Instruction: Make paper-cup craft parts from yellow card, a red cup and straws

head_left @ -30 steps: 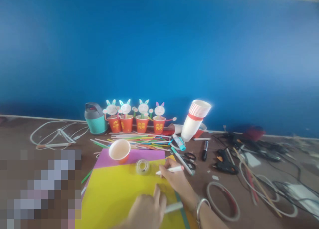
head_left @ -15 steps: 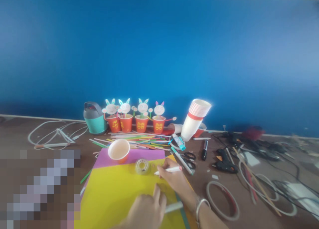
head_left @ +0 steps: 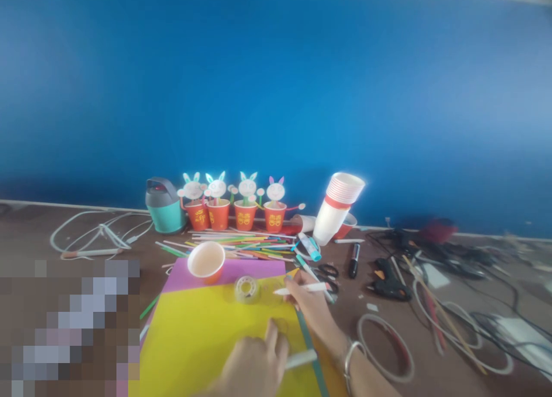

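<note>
My right hand (head_left: 304,298) pinches a white marker (head_left: 302,289) with a pinkish end, its tip pointing left over the yellow paper (head_left: 185,333). Lower down, my left hand (head_left: 259,357) rests on the paper with the index finger stretched forward and other fingers bent. A white pen-like stick (head_left: 301,359) shows beside it; whether those fingers hold it is hidden. Faint drawn outlines lie on the paper ahead of the left fingertip. Near the marker tip is a clear tape roll (head_left: 246,289). Behind it a paper cup (head_left: 206,262) stands on purple paper (head_left: 254,266).
Several red cups (head_left: 245,216) with rabbit-face figures line the wall beside a teal container (head_left: 165,213). Thin coloured sticks (head_left: 245,244) lie in front. Rightward are stacked white cups (head_left: 334,210), scissors (head_left: 330,270), a black marker (head_left: 354,260), a glue gun (head_left: 388,279) and a ring-shaped coil (head_left: 385,348).
My right hand has moved a little to the right with the marker, away from the tape roll. My left hand keeps its place on the yellow paper.
</note>
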### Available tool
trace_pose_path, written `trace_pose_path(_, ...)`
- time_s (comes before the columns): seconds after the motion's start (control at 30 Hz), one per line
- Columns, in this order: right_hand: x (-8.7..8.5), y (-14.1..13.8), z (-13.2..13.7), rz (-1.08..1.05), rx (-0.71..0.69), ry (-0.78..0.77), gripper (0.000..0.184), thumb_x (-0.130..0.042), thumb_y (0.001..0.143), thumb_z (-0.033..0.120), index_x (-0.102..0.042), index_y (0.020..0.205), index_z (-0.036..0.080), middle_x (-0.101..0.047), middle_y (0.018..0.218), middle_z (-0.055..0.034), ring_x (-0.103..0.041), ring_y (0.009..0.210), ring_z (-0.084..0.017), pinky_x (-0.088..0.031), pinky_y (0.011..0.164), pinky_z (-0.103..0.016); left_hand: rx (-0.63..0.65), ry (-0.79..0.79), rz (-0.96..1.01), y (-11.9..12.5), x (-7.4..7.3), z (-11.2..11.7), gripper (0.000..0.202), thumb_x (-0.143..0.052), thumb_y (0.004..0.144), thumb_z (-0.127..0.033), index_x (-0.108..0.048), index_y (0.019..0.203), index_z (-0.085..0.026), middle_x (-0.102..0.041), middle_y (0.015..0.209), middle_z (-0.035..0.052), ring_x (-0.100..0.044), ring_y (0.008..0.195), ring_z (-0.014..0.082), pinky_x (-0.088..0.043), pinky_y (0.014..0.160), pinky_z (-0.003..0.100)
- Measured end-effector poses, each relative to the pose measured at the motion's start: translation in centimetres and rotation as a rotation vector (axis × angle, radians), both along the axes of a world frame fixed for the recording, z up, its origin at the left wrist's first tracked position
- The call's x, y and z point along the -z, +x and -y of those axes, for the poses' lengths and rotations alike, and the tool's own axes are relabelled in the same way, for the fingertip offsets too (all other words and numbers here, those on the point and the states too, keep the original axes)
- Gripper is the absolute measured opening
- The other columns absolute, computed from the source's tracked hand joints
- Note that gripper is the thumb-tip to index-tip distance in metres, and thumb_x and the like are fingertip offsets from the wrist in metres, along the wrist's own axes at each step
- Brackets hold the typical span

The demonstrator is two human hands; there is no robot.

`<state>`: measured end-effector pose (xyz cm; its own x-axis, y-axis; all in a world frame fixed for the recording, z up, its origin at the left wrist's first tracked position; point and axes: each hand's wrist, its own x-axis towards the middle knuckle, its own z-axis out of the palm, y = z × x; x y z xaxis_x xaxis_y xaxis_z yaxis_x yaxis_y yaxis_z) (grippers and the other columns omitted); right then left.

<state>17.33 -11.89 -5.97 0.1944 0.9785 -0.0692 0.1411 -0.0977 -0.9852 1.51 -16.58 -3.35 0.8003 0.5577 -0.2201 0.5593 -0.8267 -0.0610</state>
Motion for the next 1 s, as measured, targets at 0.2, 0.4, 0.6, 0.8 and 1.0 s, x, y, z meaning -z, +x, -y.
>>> trace_pose_path(0.2,-0.2,-0.9,0.5,0.183,-0.093,0.013,0.024,-0.058,0.076,0.035,-0.044,0.060,0.023,-0.057,0.050,0.0040,-0.060,0.055,-0.017,-0.043,0.055,-0.026,-0.003,-0.006,-0.037,0.2,-0.1,0.0,0.035,-0.035,0.092,-0.018,-0.051,0.122,-0.010,-0.057,0.123,0.0215,-0.069,0.062,0.0206,-0.051,0.048,0.029)
trace_pose_path(0.4,-0.6,-1.0,0.5,0.243,-0.096,0.016,0.025,-0.058,0.075,0.033,-0.042,0.058,0.023,-0.056,0.050,0.0040,-0.057,0.053,-0.014,-0.041,0.053,-0.024,0.000,0.011,-0.014,0.2,0.1,0.0,0.036,-0.039,0.091,-0.018,-0.051,0.123,-0.010,-0.059,0.121,0.0228,-0.069,0.062,0.0211,-0.053,0.049,0.030)
trace_pose_path(0.6,-0.7,-1.1,0.5,0.282,-0.085,0.013,0.023,-0.057,0.074,0.031,-0.042,0.058,0.023,-0.055,0.050,0.0038,-0.054,0.052,-0.014,-0.039,0.051,-0.025,-0.003,0.030,-0.001,0.1,0.4,0.0,0.036,-0.040,0.091,-0.019,-0.051,0.124,-0.009,-0.059,0.120,0.0235,-0.069,0.060,0.0218,-0.054,0.047,0.032)
trace_pose_path(0.8,0.4,-0.6,0.1,0.111,-0.019,-0.011,0.025,-0.059,0.074,0.033,-0.043,0.058,0.023,-0.058,0.048,0.0032,-0.060,0.054,-0.016,-0.042,0.054,-0.026,0.000,-0.016,-0.030,0.1,-0.1,0.1,0.037,-0.036,0.093,-0.020,-0.050,0.126,-0.011,-0.056,0.127,0.0210,-0.069,0.063,0.0214,-0.055,0.049,0.032)
trace_pose_path(1.0,0.5,0.0,-0.3,-0.140,0.093,0.005,0.030,-0.061,0.072,0.037,-0.041,0.054,0.024,-0.054,0.044,0.0038,-0.043,0.040,-0.011,-0.028,0.042,-0.024,-0.022,-0.045,-0.062,0.2,-0.4,0.0,0.040,-0.034,0.093,-0.019,-0.047,0.130,-0.012,-0.052,0.133,0.0200,-0.070,0.065,0.0220,-0.056,0.051,0.034)
